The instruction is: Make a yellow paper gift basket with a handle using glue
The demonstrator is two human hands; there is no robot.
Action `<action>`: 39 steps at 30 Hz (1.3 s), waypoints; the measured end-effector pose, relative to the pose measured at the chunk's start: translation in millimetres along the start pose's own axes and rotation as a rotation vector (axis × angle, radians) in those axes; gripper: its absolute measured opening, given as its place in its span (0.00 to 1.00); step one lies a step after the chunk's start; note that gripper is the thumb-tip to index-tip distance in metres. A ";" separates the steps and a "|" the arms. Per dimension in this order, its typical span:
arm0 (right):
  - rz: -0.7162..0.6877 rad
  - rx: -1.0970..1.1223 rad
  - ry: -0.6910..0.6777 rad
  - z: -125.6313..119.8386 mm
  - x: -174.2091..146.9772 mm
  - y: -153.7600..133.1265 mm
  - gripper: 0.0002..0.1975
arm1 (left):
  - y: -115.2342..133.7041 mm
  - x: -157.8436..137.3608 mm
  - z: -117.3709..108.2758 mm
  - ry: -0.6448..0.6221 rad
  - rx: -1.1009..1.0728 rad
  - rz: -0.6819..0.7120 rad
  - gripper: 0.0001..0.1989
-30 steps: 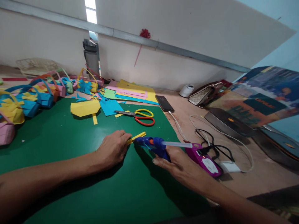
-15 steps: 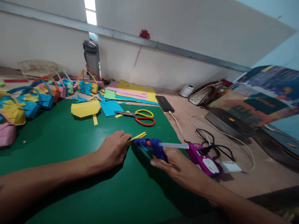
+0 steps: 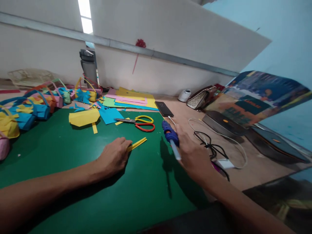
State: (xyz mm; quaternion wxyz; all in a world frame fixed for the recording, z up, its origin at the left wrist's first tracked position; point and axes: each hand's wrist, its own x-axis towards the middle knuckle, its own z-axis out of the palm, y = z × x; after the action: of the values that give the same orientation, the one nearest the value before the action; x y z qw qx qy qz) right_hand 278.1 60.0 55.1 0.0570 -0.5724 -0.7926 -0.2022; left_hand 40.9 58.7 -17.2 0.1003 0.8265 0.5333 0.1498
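My left hand is closed around one end of a folded yellow paper strip, whose other end juts out to the right. In my right hand is a blue glue gun, raised over the right edge of the green mat. Its nozzle points away from me, and a clear glue stick sticks out of its back. Scissors with yellow and red handles lie beyond the strip. A cut yellow paper piece and a blue paper sheet rest farther back.
Several small paper baskets stand along the left. Coloured sheets are stacked at the back, beside a phone on a cable. A dark bottle stands by the wall. Black cords and a white adapter lie at right.
The glue gun has moved right and up, away from the yellow strip, and its nozzle has swung to point forward. My left hand keeps its hold on the strip. The view has shifted slightly.
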 end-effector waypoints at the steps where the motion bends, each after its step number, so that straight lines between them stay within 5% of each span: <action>1: 0.007 -0.115 -0.004 2.6 1.4 -2.9 0.26 | 0.2 0.1 -0.6 -0.002 0.001 0.006 0.12; 6: 0.003 -0.397 -0.065 21.9 7.4 -11.7 0.27 | -0.1 -1.3 -2.4 -0.001 0.038 0.027 0.13; 13: 0.010 -0.367 -0.173 38.0 8.4 -9.6 0.26 | -2.6 -7.2 -5.2 -0.005 0.080 0.048 0.16; 20: -0.080 -0.306 -0.306 25.8 1.5 -6.3 0.25 | -3.1 -8.3 -3.0 0.018 0.102 0.080 0.16; 29: -0.446 -0.035 -0.205 4.3 17.2 -50.4 0.24 | 0.0 -8.6 -4.8 0.023 0.115 0.099 0.15; 39: -0.487 -0.100 -0.235 18.4 28.0 -57.5 0.19 | 7.4 -7.6 -9.6 -0.031 0.203 0.128 0.14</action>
State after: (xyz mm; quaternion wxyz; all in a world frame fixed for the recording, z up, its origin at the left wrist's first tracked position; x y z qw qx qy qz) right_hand 217.7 76.8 32.7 -0.1140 -0.3866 -0.8971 -0.1808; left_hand 40.9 48.8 -6.9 0.0145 0.8671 0.4900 0.0883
